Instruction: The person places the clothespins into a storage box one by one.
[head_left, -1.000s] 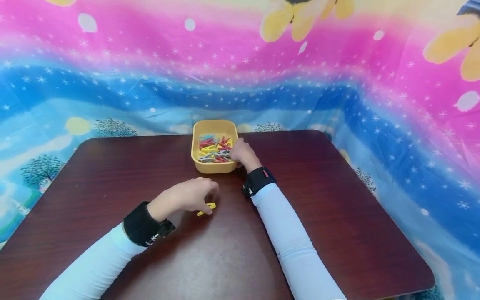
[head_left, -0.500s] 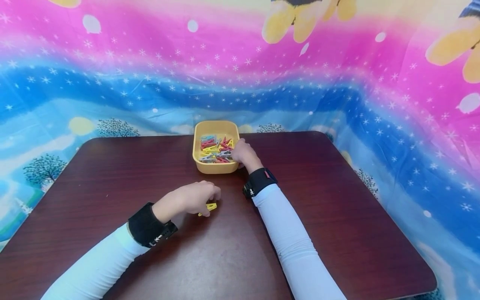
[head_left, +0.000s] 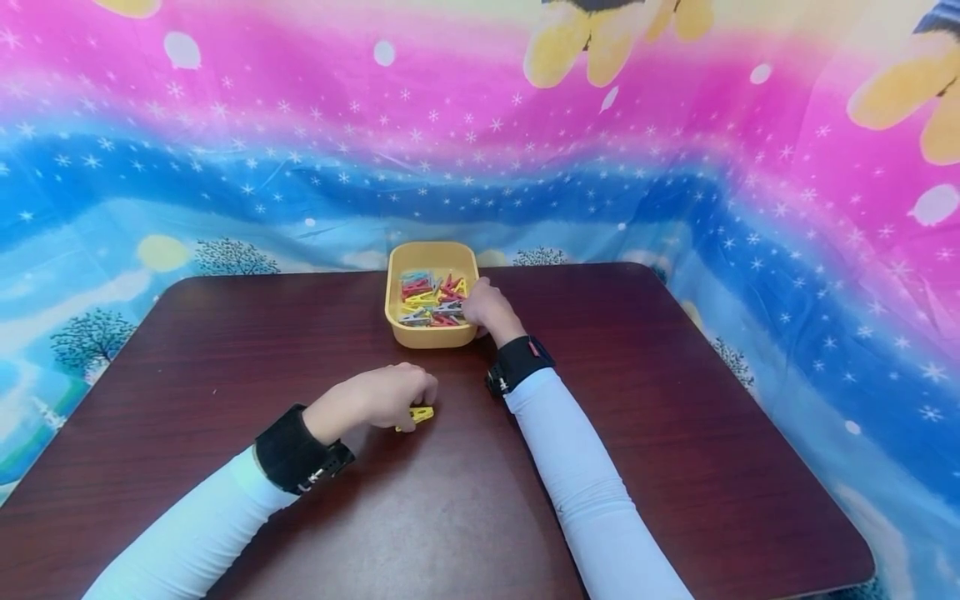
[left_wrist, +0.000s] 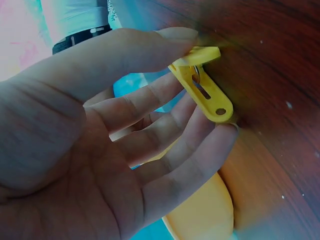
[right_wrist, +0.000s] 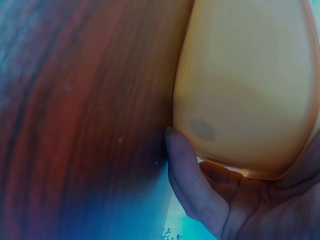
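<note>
My left hand (head_left: pixel 382 395) is low over the middle of the table, with a yellow clothespin (head_left: pixel 422 414) at its fingertips. In the left wrist view, the thumb lies on one arm of the clothespin (left_wrist: pixel 207 95) and the fingers meet it from the other side. Farther back, my right hand (head_left: pixel 491 308) grips the right side of a yellow plastic basket (head_left: pixel 431 336). Its fingers curl against the outer wall of the basket (right_wrist: pixel 245 95) in the right wrist view. Several red, yellow, blue and grey clothespins (head_left: pixel 435 298) lie inside the basket, partly covered by that hand.
The dark reddish-brown table (head_left: pixel 660 467) has rounded corners. A patterned cloth (head_left: pixel 450 167) in pink and blue hangs along its back and right side. The basket stands by the table's back edge.
The left hand has sunk slightly, and its fingers have shifted a little around the yellow clothespin. My right hand stays at the basket's side.
</note>
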